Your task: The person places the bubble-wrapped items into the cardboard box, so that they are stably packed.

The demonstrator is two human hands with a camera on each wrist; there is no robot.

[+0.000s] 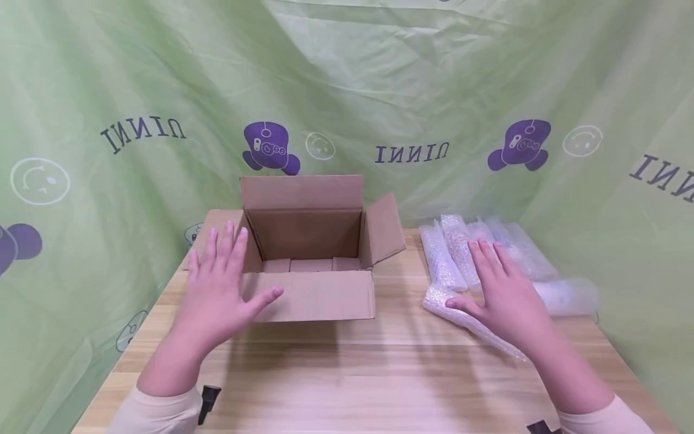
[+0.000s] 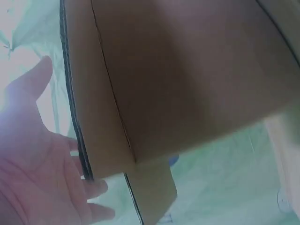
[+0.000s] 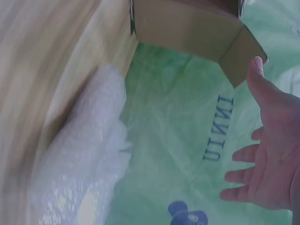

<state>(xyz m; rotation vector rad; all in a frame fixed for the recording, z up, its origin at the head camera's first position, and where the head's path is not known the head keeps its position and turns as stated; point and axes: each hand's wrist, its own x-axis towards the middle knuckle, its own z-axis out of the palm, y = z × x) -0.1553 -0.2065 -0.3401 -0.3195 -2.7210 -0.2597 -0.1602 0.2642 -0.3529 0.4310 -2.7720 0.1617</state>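
Note:
An unsealed cardboard box (image 1: 309, 295) stands toward the back of the table with its flaps folded outward. Spread fingers mark my left hand (image 1: 219, 292), which hovers over the box's left front corner and holds nothing. In the left wrist view that hand (image 2: 51, 173) appears beside the box's cardboard wall (image 2: 187, 79). On the other side, my right hand (image 1: 506, 298) is raised above several bubble-wrapped packages, its fingers extended and nothing in its grasp. The nearest bubble-wrapped package (image 1: 466, 316) lies slanted below the right thumb. Bubble wrap (image 3: 89, 150) also shows in the right wrist view.
Other wrapped packages (image 1: 444, 256) lie side by side at the back right, with one more roll-shaped package (image 1: 566, 296) near the right edge. A green printed curtain (image 1: 336, 72) hangs behind and around the wooden table (image 1: 347, 386).

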